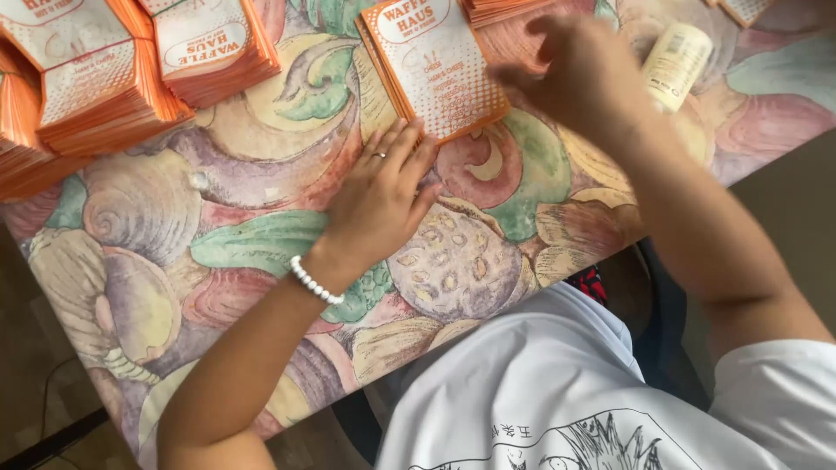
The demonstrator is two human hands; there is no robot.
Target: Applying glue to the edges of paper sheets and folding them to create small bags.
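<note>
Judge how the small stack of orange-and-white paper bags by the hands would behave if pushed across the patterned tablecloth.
The paper bags lie flat and thin, so they look light and floppy. Loosely stacked, the top ones would probably slide and fan out. The left hand rests flat beside them; the right hand is blurred at their far edge.

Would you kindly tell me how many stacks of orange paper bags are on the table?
5 at least: two at top left, one at centre, one just behind it, and one cut off at top right. More may lie out of view.
</note>
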